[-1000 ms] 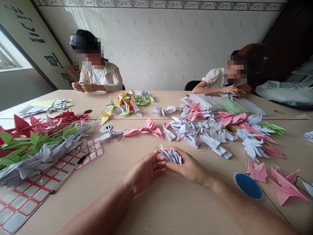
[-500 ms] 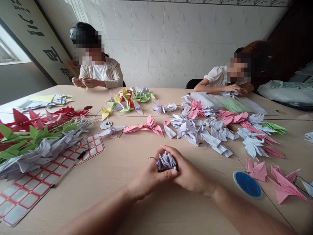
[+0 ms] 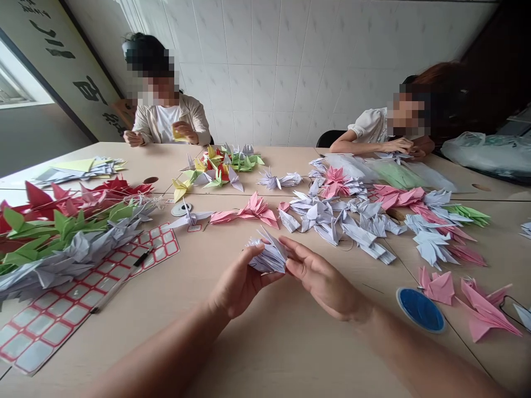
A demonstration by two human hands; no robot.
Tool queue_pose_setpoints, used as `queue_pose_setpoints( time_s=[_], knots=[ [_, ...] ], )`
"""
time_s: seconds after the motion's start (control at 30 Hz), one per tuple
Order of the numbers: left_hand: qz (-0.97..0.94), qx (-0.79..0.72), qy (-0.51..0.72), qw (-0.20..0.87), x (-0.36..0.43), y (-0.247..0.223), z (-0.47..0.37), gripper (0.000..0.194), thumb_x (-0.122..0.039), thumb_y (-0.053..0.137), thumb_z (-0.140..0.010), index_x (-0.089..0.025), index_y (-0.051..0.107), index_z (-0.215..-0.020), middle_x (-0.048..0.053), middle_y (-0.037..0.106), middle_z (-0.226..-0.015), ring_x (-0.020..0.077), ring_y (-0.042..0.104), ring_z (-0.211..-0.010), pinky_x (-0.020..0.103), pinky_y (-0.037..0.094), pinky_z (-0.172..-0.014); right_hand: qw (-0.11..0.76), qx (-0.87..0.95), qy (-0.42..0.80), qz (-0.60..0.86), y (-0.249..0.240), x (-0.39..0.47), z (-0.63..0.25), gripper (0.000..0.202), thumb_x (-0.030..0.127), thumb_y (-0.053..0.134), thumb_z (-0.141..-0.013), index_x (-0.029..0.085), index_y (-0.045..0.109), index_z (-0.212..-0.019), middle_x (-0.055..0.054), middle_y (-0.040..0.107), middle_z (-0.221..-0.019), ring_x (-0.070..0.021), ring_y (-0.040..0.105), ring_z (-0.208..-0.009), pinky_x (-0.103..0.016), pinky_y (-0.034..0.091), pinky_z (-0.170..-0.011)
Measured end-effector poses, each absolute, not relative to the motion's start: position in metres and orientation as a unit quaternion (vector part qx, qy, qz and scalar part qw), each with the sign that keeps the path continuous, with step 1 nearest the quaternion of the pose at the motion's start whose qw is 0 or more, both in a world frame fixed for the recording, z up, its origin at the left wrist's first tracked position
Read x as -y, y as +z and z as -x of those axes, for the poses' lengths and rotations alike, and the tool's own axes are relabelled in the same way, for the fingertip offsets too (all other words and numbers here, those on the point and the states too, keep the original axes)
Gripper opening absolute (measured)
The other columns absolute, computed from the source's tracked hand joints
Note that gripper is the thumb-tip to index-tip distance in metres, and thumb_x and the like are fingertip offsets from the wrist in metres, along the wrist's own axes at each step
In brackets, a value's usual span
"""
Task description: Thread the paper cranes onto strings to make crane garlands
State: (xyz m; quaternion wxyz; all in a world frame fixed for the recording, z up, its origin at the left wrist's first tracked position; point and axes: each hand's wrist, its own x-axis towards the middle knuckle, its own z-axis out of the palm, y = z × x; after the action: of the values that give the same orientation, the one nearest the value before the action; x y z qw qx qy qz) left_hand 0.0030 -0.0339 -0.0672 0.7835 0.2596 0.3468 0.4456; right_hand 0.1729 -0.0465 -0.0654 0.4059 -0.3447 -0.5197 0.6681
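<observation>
A tight bundle of pale-blue folded paper cranes (image 3: 269, 257) is held above the table in front of me. My left hand (image 3: 238, 284) grips it from the left, thumb over the near top and fingers underneath. At its right side, my right hand (image 3: 317, 276) has the fingers bent, with the tips on the edge of one crane that stands up from the bundle. Just beyond lie pink paper cranes (image 3: 255, 209) and a heap of pale-blue cranes (image 3: 317, 215).
On the left, strings of red, green and pale-blue cranes (image 3: 78, 246) lie by a sheet of red-framed labels (image 3: 58, 315) with a pen (image 3: 124, 279). A round blue-centred object (image 3: 421, 309) and pink cranes (image 3: 477, 309) are at right. Two people (image 3: 168, 116) (image 3: 375, 127) sit opposite.
My hands have parted from being cupped around the bundle. The bundle has tilted and fanned out, showing more of its cranes. The person at left has lifted a yellow paper.
</observation>
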Motion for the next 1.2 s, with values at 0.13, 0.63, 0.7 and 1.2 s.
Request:
queue_pose_setpoints(
  time_s=[0.13,0.63,0.7,1.2],
  knots=[
    [-0.243,-0.335,0.431,0.802,0.033,-0.065,0.000,0.032,-0.029,0.055,-0.087,-0.015,0.063,-0.115,0.009,0.070,-0.101,0.0192,0.066,-0.085,0.034,0.053,-0.083,0.428,0.547,0.617,0.369,-0.069,0.041,-0.173,0.030,0.041,0.057,-0.091,0.028,0.065,-0.117,-0.002,0.048,-0.143,-0.0221,0.032,-0.138,-0.038,0.027,-0.113],
    [-0.385,-0.320,0.340,0.796,0.043,-0.066,0.002,0.080,-0.018,0.077,-0.065,-0.027,0.046,-0.137,0.007,0.068,-0.110,0.0252,0.058,-0.103,0.036,0.036,-0.089,0.322,0.543,0.653,0.419,-0.067,0.045,-0.171,0.041,0.038,0.075,-0.074,0.021,0.060,-0.108,-0.005,0.067,-0.105,-0.0243,0.062,-0.099,-0.038,0.048,-0.084],
    [-0.367,-0.322,0.351,0.799,0.043,-0.065,0.001,0.086,-0.018,0.078,-0.065,-0.028,0.038,-0.141,0.006,0.068,-0.106,0.0234,0.059,-0.099,0.035,0.038,-0.087,0.329,0.571,0.603,0.449,-0.067,0.045,-0.172,0.034,0.039,0.075,-0.074,0.020,0.061,-0.098,-0.003,0.068,-0.095,-0.0229,0.061,-0.093,-0.035,0.047,-0.080],
    [-0.488,-0.387,0.425,0.657,0.041,-0.065,-0.009,0.026,-0.038,0.072,-0.077,-0.015,0.064,-0.087,0.003,0.062,-0.082,0.0200,0.055,-0.084,0.032,0.043,-0.078,0.403,0.596,0.523,0.457,-0.065,0.043,-0.175,0.024,0.041,0.065,-0.083,0.018,0.067,-0.092,-0.004,0.068,-0.086,-0.0221,0.060,-0.084,-0.033,0.048,-0.075]
  ],
)
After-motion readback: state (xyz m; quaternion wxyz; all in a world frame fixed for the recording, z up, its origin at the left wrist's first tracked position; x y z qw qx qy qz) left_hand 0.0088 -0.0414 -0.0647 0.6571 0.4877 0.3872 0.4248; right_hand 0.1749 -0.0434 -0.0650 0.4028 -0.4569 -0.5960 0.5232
